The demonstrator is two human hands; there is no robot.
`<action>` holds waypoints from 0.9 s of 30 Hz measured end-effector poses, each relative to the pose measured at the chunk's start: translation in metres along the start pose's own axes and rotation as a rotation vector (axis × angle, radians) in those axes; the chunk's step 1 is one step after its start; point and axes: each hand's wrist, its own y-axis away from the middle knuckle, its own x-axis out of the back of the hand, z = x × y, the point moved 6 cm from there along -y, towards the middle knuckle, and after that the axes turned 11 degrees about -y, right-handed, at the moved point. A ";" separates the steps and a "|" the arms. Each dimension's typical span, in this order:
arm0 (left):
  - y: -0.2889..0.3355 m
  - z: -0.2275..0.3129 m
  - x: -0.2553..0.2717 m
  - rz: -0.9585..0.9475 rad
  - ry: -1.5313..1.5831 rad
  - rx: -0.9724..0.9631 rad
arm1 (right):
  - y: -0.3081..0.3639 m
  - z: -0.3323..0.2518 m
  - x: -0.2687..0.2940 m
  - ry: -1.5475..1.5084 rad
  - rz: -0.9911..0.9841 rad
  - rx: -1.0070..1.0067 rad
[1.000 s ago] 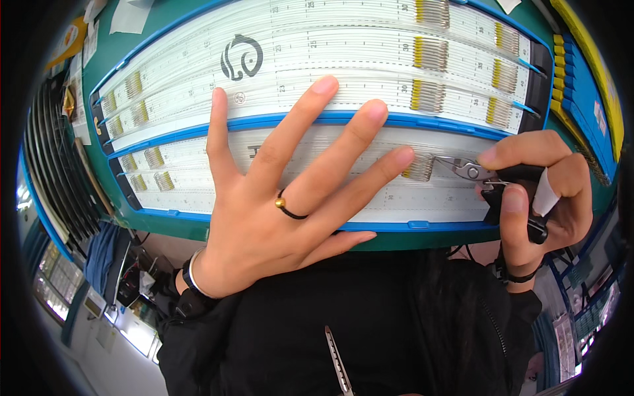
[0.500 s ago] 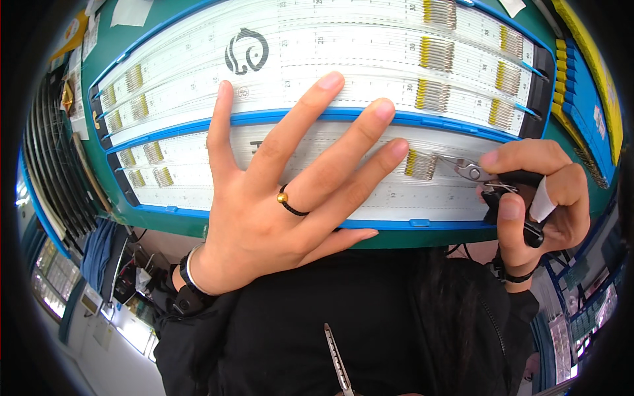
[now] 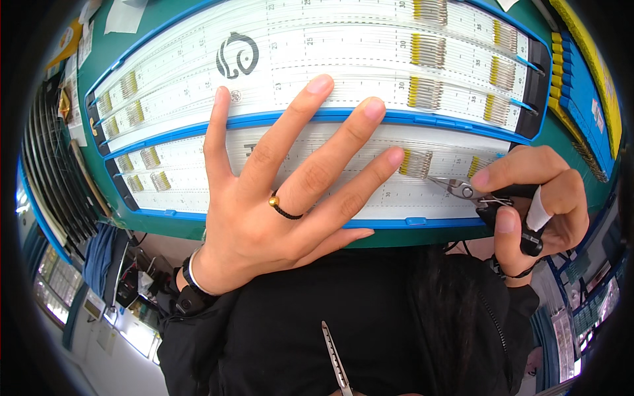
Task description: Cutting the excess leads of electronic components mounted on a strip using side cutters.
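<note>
In the head view, the left hand (image 3: 277, 198) lies flat with fingers spread, its grip open, across the front white board (image 3: 317, 191) on the green surface (image 3: 165, 228), while the right hand (image 3: 538, 204) has its grip closed around small pliers (image 3: 465, 190) whose tips reach the striped parts (image 3: 417, 163) near the board's right end.

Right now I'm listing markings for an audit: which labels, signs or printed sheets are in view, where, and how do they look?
Spiral emblem: upper white panel, left of centre; dark and round.
Ruled scale strips: across both white panels; long, with fine dark ticks.
Paper notes: top left on green board; small, white.
Yellow strip: right edge; long, printed.
</note>
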 end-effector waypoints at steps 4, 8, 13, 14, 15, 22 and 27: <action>0.001 -0.001 0.001 0.007 0.006 0.007 | -0.001 0.000 0.000 -0.015 0.007 -0.010; 0.001 0.000 -0.001 0.020 0.014 0.006 | 0.000 -0.001 0.001 -0.013 0.023 -0.024; 0.001 0.000 0.000 0.019 0.010 0.006 | -0.001 -0.001 0.001 0.002 -0.004 0.002; 0.001 0.000 0.001 0.016 0.009 0.008 | 0.000 -0.001 0.000 0.002 -0.004 0.003; 0.001 0.000 0.001 0.017 0.011 0.007 | 0.000 -0.001 -0.001 0.007 -0.003 0.000; 0.001 0.000 0.000 0.013 0.007 0.000 | 0.002 0.001 0.001 0.021 0.049 -0.016; 0.001 -0.001 0.000 0.012 0.014 0.004 | 0.000 0.000 0.002 0.017 0.085 -0.006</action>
